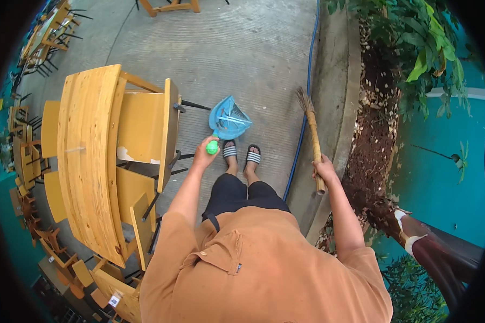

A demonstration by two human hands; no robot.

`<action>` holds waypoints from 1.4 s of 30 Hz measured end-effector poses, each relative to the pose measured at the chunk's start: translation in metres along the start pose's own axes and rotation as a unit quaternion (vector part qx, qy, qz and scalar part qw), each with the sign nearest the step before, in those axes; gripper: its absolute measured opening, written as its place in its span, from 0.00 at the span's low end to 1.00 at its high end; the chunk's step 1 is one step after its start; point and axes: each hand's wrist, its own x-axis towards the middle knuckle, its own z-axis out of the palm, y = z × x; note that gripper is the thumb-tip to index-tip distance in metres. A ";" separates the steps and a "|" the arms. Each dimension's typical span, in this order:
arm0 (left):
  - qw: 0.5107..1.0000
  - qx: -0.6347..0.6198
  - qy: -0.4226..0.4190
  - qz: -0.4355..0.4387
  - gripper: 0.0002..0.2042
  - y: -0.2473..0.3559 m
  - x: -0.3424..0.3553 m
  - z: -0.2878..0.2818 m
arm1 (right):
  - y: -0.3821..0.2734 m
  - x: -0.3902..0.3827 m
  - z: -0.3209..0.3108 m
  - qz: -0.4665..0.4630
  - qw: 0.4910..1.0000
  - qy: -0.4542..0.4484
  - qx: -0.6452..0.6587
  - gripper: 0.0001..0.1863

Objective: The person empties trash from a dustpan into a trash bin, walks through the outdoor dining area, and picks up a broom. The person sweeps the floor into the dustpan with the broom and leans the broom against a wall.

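Observation:
My left hand (204,155) is closed round the bright green grip of a long-handled dustpan (230,119). Its blue pan hangs or rests just ahead of my feet, with some dark bits of debris inside; I cannot tell whether it touches the floor. Out to the right, my right hand (324,169) grips a stick broom (312,129) near the butt of its pale, bamboo-like handle. The broom's thin brown bristles point away from me, over the edge between the floor and the concrete kerb.
To my left stands a wooden table (89,161) with wooden chairs (141,126) tucked around it. A blue hose (310,59) runs along the kerb (337,75) at right. Beyond lie a soil bed (374,124), leafy plants (420,43) and a teal wall (442,156).

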 end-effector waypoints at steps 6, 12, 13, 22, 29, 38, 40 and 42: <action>0.999 0.033 -0.029 0.001 0.18 -0.035 0.056 0.017 | -0.021 -0.006 0.084 0.012 0.981 0.032 -0.192 0.40; 0.999 0.029 -0.027 -0.016 0.18 -0.059 0.076 0.019 | -0.059 -0.086 0.075 0.086 0.978 -0.189 0.019 0.37; 0.999 0.033 -0.028 -0.003 0.18 -0.061 0.079 0.018 | -0.060 -0.098 0.068 0.087 0.978 -0.189 0.017 0.37; 0.998 -0.028 0.034 0.036 0.20 -0.100 0.064 0.013 | -0.033 -0.071 0.060 0.005 0.997 -0.074 0.035 0.26; 0.999 -0.021 0.014 -0.031 0.17 -0.019 0.054 -0.022 | -0.063 -0.070 0.045 0.077 0.981 -0.063 0.166 0.24; 0.988 -0.101 0.063 -0.098 0.16 0.020 0.109 -0.042 | -0.131 -0.032 0.031 0.048 0.980 -0.075 0.179 0.17; 0.984 -0.116 0.083 -0.103 0.16 0.031 0.128 -0.046 | -0.149 -0.025 0.033 0.039 0.981 -0.071 0.179 0.15; 0.982 -0.115 0.096 -0.111 0.16 0.035 0.148 -0.047 | -0.170 -0.016 0.032 0.034 0.980 -0.075 0.179 0.14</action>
